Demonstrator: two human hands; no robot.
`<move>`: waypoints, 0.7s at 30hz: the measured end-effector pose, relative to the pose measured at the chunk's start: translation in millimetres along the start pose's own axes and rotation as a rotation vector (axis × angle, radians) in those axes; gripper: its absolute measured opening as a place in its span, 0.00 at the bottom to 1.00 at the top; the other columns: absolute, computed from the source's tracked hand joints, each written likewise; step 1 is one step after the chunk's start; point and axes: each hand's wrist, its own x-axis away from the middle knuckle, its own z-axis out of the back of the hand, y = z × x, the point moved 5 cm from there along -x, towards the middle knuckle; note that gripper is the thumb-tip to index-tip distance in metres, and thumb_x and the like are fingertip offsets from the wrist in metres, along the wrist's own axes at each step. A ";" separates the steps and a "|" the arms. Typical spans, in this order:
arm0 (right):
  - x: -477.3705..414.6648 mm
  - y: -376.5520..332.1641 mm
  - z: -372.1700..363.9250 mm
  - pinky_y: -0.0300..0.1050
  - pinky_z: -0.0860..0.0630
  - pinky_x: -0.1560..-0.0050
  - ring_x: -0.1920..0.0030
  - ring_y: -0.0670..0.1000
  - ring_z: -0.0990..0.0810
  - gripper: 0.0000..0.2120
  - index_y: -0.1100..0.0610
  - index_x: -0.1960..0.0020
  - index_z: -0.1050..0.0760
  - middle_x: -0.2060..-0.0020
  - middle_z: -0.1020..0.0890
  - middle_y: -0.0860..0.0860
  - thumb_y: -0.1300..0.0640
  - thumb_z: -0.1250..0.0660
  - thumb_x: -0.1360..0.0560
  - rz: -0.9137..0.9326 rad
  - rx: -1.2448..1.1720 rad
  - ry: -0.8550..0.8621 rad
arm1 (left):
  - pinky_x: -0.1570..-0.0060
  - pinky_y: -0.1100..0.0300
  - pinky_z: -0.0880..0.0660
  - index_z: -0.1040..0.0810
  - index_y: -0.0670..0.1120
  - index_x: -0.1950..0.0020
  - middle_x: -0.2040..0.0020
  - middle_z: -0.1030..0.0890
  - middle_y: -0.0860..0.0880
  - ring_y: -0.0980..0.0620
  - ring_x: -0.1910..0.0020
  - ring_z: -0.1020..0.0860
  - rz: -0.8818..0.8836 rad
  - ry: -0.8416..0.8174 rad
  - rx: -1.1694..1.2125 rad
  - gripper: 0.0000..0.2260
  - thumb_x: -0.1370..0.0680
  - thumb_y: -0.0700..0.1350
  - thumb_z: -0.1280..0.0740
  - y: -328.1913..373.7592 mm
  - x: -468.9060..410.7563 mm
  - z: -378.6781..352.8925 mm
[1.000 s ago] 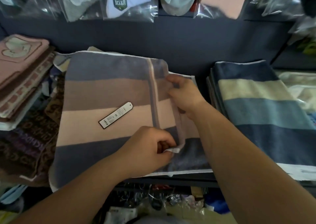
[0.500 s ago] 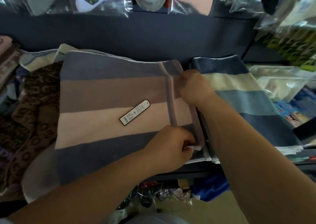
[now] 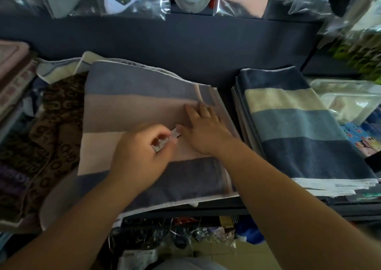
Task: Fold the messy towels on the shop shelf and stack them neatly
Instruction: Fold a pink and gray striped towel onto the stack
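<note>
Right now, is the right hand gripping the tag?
No, the right hand lies flat and open on the towel, while the left hand pinches the tag.

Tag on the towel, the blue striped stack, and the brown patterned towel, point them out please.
tag (image 3: 175, 133), head view, its upper right end.
blue striped stack (image 3: 296, 125), head view, teal band of the top towel.
brown patterned towel (image 3: 55, 112), head view, its middle.

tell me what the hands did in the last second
Both hands let go of the pink-and-grey towel's right edge and moved inward. The left hand now pinches the tag; the right hand lies flat on the towel beside it. The towel stayed folded on the shelf, with the blue striped stack to its right.
</note>
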 end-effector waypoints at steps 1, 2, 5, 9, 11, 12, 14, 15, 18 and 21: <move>0.3 -5.7 -5.0 0.65 0.54 0.22 0.19 0.61 0.57 0.36 0.45 0.18 0.56 0.18 0.56 0.56 0.32 0.50 0.20 0.005 -0.021 0.008 | 0.58 0.59 0.27 0.18 0.48 0.49 0.54 0.20 0.53 0.55 0.57 0.23 0.088 0.122 -0.065 0.08 0.24 0.51 0.29 -19.2 -0.3 20.5; -1.0 -9.0 -11.0 0.66 0.57 0.23 0.19 0.61 0.59 0.36 0.43 0.19 0.58 0.18 0.59 0.55 0.30 0.51 0.21 0.007 -0.025 0.023 | 0.54 0.56 0.26 0.20 0.47 0.46 0.50 0.20 0.49 0.51 0.53 0.23 0.177 0.224 -0.136 0.11 0.25 0.50 0.28 -40.1 -0.3 38.4; -3.1 -13.6 -24.9 0.69 0.63 0.24 0.20 0.62 0.63 0.38 0.39 0.20 0.62 0.19 0.62 0.54 0.26 0.56 0.24 0.011 0.049 0.084 | 0.41 0.45 0.25 0.25 0.47 0.36 0.39 0.25 0.43 0.42 0.43 0.24 0.458 0.286 -0.207 0.25 0.28 0.58 0.27 -99.6 -5.8 70.9; -3.4 -11.1 -30.8 0.69 0.65 0.25 0.20 0.63 0.62 0.41 0.38 0.20 0.63 0.19 0.62 0.54 0.22 0.61 0.27 -0.028 0.106 0.064 | 0.47 0.50 0.25 0.23 0.45 0.38 0.44 0.19 0.44 0.43 0.46 0.21 0.605 0.196 -0.148 0.24 0.23 0.63 0.34 -129.4 -28.3 76.8; -3.6 -11.4 -31.3 0.70 0.64 0.25 0.20 0.63 0.61 0.42 0.39 0.20 0.63 0.19 0.61 0.54 0.21 0.63 0.29 -0.039 0.108 0.058 | 0.56 0.54 0.25 0.19 0.44 0.45 0.51 0.17 0.46 0.45 0.52 0.20 0.596 0.199 -0.043 0.20 0.22 0.61 0.34 -129.7 -44.4 76.4; -3.4 -12.7 -31.5 0.70 0.63 0.25 0.20 0.63 0.60 0.43 0.39 0.20 0.64 0.18 0.61 0.54 0.21 0.64 0.30 -0.039 0.107 0.057 | 0.59 0.54 0.25 0.19 0.44 0.48 0.54 0.17 0.47 0.46 0.55 0.19 0.600 0.199 0.029 0.18 0.22 0.59 0.33 -128.8 -51.0 76.1; -2.6 -15.9 -32.4 0.70 0.63 0.25 0.20 0.63 0.60 0.44 0.39 0.20 0.64 0.18 0.60 0.54 0.21 0.65 0.31 -0.038 0.107 0.054 | 0.59 0.55 0.22 0.18 0.45 0.52 0.57 0.17 0.47 0.46 0.57 0.19 0.604 0.202 0.126 0.12 0.21 0.54 0.32 -133.4 -63.0 76.6; -2.3 -18.2 -32.8 0.70 0.64 0.25 0.20 0.63 0.61 0.43 0.39 0.20 0.64 0.18 0.60 0.54 0.21 0.64 0.30 -0.040 0.104 0.050 | 0.60 0.58 0.23 0.18 0.45 0.54 0.58 0.17 0.48 0.48 0.58 0.19 0.600 0.198 0.150 0.10 0.21 0.51 0.32 -135.1 -67.3 78.3; 0.3 -31.6 -34.3 0.69 0.66 0.25 0.20 0.62 0.62 0.42 0.39 0.20 0.65 0.18 0.61 0.54 0.21 0.62 0.28 -0.039 0.077 0.037 | 0.58 0.56 0.23 0.19 0.47 0.54 0.59 0.18 0.49 0.50 0.60 0.21 0.514 0.251 0.155 0.07 0.23 0.50 0.33 -132.3 -76.1 93.7; 0.0 -56.7 -40.6 0.67 0.67 0.25 0.20 0.61 0.63 0.43 0.40 0.20 0.64 0.19 0.61 0.54 0.21 0.61 0.29 -0.025 0.011 0.023 | 0.52 0.52 0.22 0.18 0.47 0.48 0.55 0.16 0.48 0.50 0.58 0.20 0.432 0.309 0.051 0.09 0.23 0.48 0.34 -130.9 -79.5 122.3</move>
